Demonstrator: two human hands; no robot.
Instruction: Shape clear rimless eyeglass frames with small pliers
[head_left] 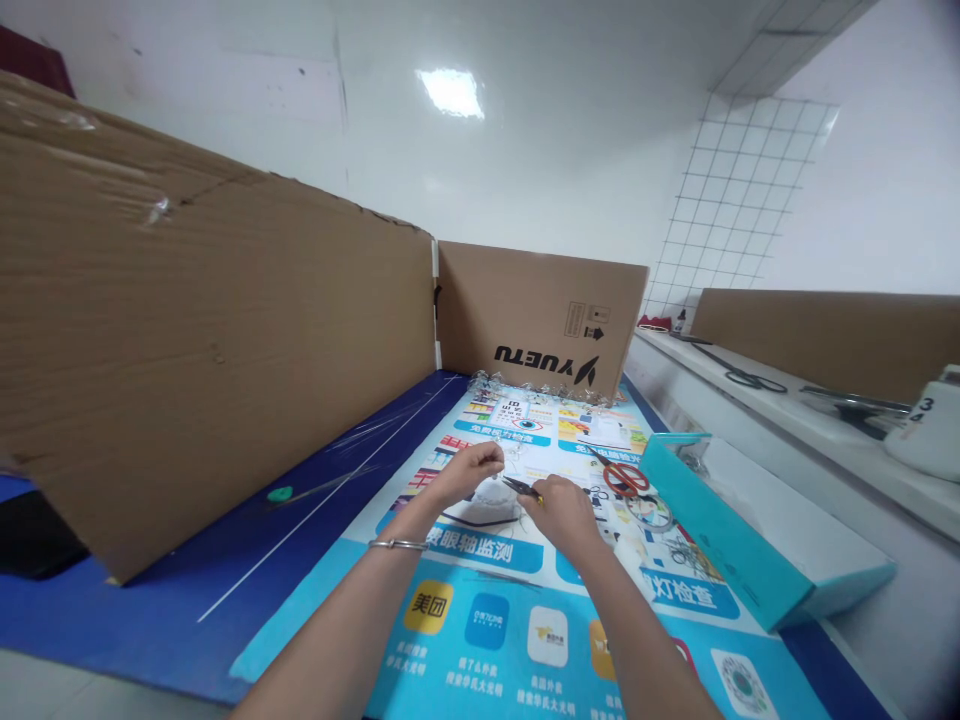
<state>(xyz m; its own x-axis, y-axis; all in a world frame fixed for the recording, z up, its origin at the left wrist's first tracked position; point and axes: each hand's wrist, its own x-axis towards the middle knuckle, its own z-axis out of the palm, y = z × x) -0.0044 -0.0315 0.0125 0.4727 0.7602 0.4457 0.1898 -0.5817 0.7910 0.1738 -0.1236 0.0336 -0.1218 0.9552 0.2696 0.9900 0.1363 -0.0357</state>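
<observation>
Currently, my right hand grips small pliers beside my narrowly pinched left hand, with clear pieces lying heaped beyond both.

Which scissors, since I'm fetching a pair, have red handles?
The red-handled scissors lying on the printed poster, near the person's right hand. The other pair, on the white shelf to the right, has black handles.
</observation>
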